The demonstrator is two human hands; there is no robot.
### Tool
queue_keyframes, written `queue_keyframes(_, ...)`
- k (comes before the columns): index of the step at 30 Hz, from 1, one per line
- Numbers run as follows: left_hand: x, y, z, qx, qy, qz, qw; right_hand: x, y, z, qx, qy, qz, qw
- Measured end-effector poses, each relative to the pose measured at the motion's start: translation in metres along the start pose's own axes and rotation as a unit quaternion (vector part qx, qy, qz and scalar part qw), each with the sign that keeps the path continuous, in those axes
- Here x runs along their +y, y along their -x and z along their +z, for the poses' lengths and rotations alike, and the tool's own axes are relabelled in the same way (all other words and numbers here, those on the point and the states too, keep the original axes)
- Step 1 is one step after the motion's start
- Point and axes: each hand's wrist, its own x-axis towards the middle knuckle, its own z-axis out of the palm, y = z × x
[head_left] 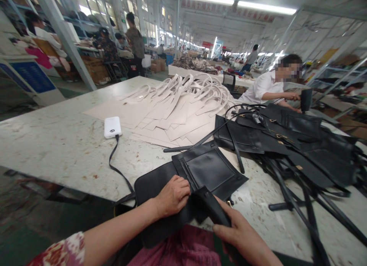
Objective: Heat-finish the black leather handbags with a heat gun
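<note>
A black leather bag [160,174] lies partly opened out at the near table edge and over my lap, its panel with a stitched pocket [206,164] on the table. My left hand [174,195] is closed, its fingers curled on the bag beside the pocket panel. My right hand [237,229] is wrapped round a black hand tool [215,208] with a thick body and a flared, nozzle-like end. That end is close to my left fingers, over the bag; whether it touches is unclear. The lower part of the tool is mostly hidden by my right hand.
More black bags [275,132] with long straps are heaped on the right. Pale bag-shaped pieces with handles [177,113] pile up behind. A white power bank [112,127] with a black cable is on the left. Across the table a person [265,84] holds a black tool [306,100].
</note>
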Motion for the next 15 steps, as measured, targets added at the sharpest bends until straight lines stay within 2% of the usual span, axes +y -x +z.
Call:
queue_keyframes(4, 0.01, -0.016, 0.004, -0.023, -0.028, -0.075, 0.997, 0.016, -0.005, -0.001, 0.056, -0.032, 0.002, 0.998)
queue_keyframes(8, 0.019, -0.038, 0.012, -0.078, -0.044, -0.142, 0.986, 0.039, 0.007, -0.01, 0.084, -0.036, 0.022, 0.996)
queue_keyframes(15, 0.015, -0.056, 0.01, -0.148, -0.038, -0.151, 0.977, 0.058, 0.014, -0.013, 0.077, -0.057, -0.002, 0.995)
